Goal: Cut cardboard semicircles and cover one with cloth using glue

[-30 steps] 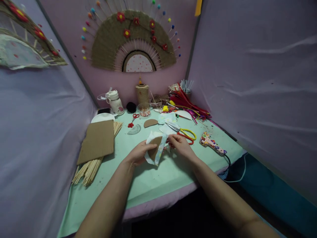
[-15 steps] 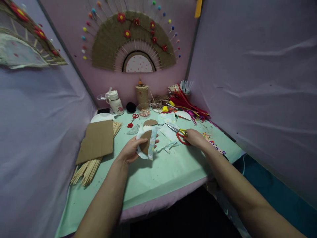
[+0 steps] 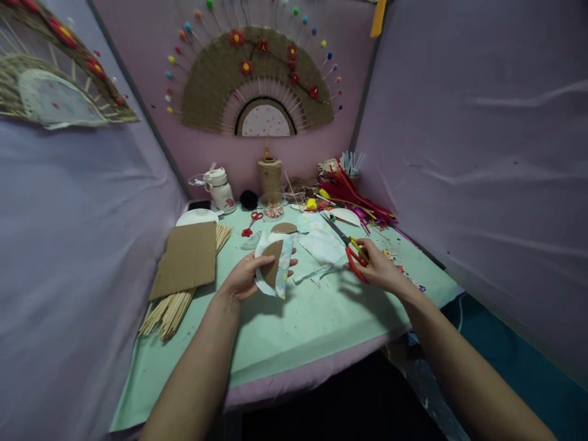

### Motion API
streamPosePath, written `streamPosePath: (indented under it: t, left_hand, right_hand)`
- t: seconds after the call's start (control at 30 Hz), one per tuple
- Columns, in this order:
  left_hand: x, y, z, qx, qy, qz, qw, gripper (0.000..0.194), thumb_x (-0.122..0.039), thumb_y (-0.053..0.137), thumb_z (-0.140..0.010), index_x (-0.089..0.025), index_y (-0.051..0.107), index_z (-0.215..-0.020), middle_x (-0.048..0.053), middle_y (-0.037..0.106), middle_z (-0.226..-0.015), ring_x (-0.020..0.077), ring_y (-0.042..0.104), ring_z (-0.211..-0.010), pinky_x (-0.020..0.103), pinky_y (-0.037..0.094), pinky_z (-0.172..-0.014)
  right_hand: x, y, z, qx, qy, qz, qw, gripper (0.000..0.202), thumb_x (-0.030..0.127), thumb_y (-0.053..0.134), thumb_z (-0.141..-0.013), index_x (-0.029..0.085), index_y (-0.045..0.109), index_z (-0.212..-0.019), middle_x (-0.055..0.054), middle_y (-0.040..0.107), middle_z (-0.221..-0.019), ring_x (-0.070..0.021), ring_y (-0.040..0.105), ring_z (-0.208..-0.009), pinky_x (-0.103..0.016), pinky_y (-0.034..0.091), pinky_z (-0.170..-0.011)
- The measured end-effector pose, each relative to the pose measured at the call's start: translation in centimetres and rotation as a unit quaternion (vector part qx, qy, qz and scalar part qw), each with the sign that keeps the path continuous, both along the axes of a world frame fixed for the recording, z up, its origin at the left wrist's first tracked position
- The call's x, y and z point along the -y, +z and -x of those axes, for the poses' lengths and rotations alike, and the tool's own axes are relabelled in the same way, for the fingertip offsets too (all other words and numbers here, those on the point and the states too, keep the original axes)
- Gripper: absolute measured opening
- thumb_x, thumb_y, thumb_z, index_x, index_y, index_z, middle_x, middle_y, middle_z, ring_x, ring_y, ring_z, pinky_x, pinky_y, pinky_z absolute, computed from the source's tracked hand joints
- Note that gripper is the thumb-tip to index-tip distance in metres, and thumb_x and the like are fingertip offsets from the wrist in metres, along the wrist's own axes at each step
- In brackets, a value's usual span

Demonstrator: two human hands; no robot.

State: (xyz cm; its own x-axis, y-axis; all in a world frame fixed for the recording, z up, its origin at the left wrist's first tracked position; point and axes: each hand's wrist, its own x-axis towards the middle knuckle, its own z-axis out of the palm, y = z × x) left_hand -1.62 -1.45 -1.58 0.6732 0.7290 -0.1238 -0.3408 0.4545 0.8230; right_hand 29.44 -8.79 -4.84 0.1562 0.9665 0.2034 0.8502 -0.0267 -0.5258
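Note:
A brown cardboard piece (image 3: 271, 267) with pale flowered fabric (image 3: 283, 260) folded along its right side is held in my left hand (image 3: 245, 277), thumb on top and fingertips showing at the right edge. My right hand (image 3: 377, 267) is closed on the handles of scissors (image 3: 353, 251) with red and yellow grips, their blades pointing up and to the left above the table. Under the blades lie a larger sheet of pale fabric (image 3: 321, 244) and cut scraps (image 3: 316, 274). Behind the held piece rests another brown cardboard piece (image 3: 284, 228).
Brown cardboard (image 3: 186, 260) lies on thin wooden sticks (image 3: 172, 311) at the left. Farther back are a white bottle (image 3: 221, 195), small red scissors (image 3: 256, 217), a clear tub (image 3: 272, 208), a twine spool (image 3: 269, 177) and red strips (image 3: 351, 193). A decorated fan (image 3: 206, 86) hangs behind.
The scissors have been lifted off the table in my right hand and now tilt more steeply. My left hand still holds the fabric and cardboard. The view has shifted slightly.

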Motion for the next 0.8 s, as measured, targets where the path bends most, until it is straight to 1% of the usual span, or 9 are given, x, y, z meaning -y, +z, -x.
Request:
streamPosePath:
  t: [0.03, 0.1, 0.17, 0.27, 0.33, 0.4, 0.53, 0.67, 0.8]
  left_hand:
    - [0.0, 0.0, 0.0, -0.002, -0.002, -0.005, 1.000, 0.040, -0.014, 0.060, -0.080, -0.012, 0.060, -0.120, 0.020, 0.062, -0.127, 0.0333, 0.062, -0.112, 0.048, 0.049, -0.096]
    - [0.1, 0.0, -0.1, -0.009, -0.011, -0.010, 1.000, 0.038, -0.014, 0.062, -0.079, -0.011, 0.061, -0.117, 0.020, 0.062, -0.126, 0.0332, 0.063, -0.111, 0.046, 0.050, -0.094]
    - [0.2, 0.0, -0.2, -0.018, -0.017, -0.009, 1.000, 0.036, -0.015, 0.063, -0.078, -0.011, 0.063, -0.114, 0.020, 0.064, -0.123, 0.0330, 0.064, -0.109, 0.044, 0.051, -0.091]
    - [0.2, -0.2, -0.2, -0.041, -0.022, -0.007, 0.999, 0.036, -0.016, 0.066, -0.076, -0.010, 0.064, -0.111, 0.020, 0.069, -0.111, 0.0322, 0.067, -0.103, 0.040, 0.052, -0.086]
    - [0.2, -0.3, -0.2, -0.053, -0.024, -0.006, 0.998, 0.037, -0.018, 0.067, -0.076, -0.010, 0.064, -0.112, 0.020, 0.072, -0.104, 0.0316, 0.068, -0.100, 0.038, 0.052, -0.083]
    - [0.2, -0.5, -0.1, -0.055, -0.027, -0.009, 0.998, 0.039, -0.019, 0.068, -0.076, -0.011, 0.064, -0.113, 0.019, 0.072, -0.102, 0.0305, 0.069, -0.098, 0.037, 0.052, -0.082]
    - [0.3, -0.4, -0.1, -0.043, -0.026, -0.014, 0.999, 0.037, -0.018, 0.068, -0.075, -0.011, 0.065, -0.111, 0.019, 0.073, -0.101, 0.0283, 0.070, -0.095, 0.036, 0.052, -0.083]
    - [0.5, 0.0, -0.2, -0.040, -0.026, -0.015, 0.999, 0.035, -0.017, 0.069, -0.074, -0.012, 0.066, -0.108, 0.018, 0.072, -0.103, 0.0285, 0.070, -0.094, 0.036, 0.052, -0.083]
    - [0.6, -0.1, -0.1, -0.044, -0.047, -0.036, 0.997, 0.033, -0.016, 0.068, -0.074, -0.011, 0.068, -0.107, 0.017, 0.072, -0.103, 0.0275, 0.069, -0.094, 0.034, 0.051, -0.083]
  right_hand:
    - [0.6, 0.1, 0.3, -0.023, 0.025, -0.043, 0.998, 0.060, 0.052, 0.062, -0.077, 0.016, 0.046, -0.123, -0.008, 0.064, -0.093, -0.0201, 0.059, -0.074, -0.028, 0.045, -0.060]
    - [1.6, 0.8, 0.9, -0.026, 0.073, -0.103, 0.992, 0.067, 0.054, 0.068, -0.073, 0.018, 0.046, -0.125, -0.011, 0.062, -0.106, -0.0230, 0.060, -0.088, -0.031, 0.048, -0.070]
    - [2.5, 1.7, 1.3, 0.010, 0.116, -0.128, 0.985, 0.065, 0.054, 0.072, -0.071, 0.020, 0.050, -0.123, -0.012, 0.061, -0.112, -0.0253, 0.059, -0.096, -0.034, 0.048, -0.077]
    - [3.4, 2.9, 1.6, 0.071, 0.152, -0.130, 0.977, 0.060, 0.054, 0.073, -0.071, 0.021, 0.055, -0.117, -0.012, 0.062, -0.110, -0.0274, 0.060, -0.098, -0.037, 0.048, -0.082]
    - [3.7, 3.2, 1.6, 0.097, 0.159, -0.125, 0.975, 0.058, 0.054, 0.072, -0.071, 0.020, 0.057, -0.116, -0.012, 0.063, -0.108, -0.0274, 0.061, -0.096, -0.038, 0.048, -0.081]
    - [3.8, 3.1, 1.5, 0.114, 0.158, -0.121, 0.973, 0.055, 0.052, 0.071, -0.073, 0.020, 0.057, -0.116, -0.012, 0.063, -0.106, -0.0268, 0.061, -0.093, -0.037, 0.048, -0.078]
    - [3.7, 2.6, 1.3, 0.125, 0.151, -0.128, 0.972, 0.052, 0.049, 0.070, -0.074, 0.019, 0.058, -0.116, -0.013, 0.064, -0.108, -0.0271, 0.061, -0.092, -0.037, 0.048, -0.077]
    - [3.6, 2.6, 1.3, 0.127, 0.150, -0.122, 0.973, 0.050, 0.048, 0.070, -0.075, 0.019, 0.058, -0.114, -0.013, 0.065, -0.106, -0.0268, 0.062, -0.092, -0.036, 0.048, -0.077]
    - [3.7, 2.7, 1.4, 0.123, 0.154, -0.113, 0.974, 0.050, 0.049, 0.070, -0.076, 0.019, 0.057, -0.114, -0.012, 0.064, -0.104, -0.0262, 0.062, -0.091, -0.036, 0.048, -0.076]
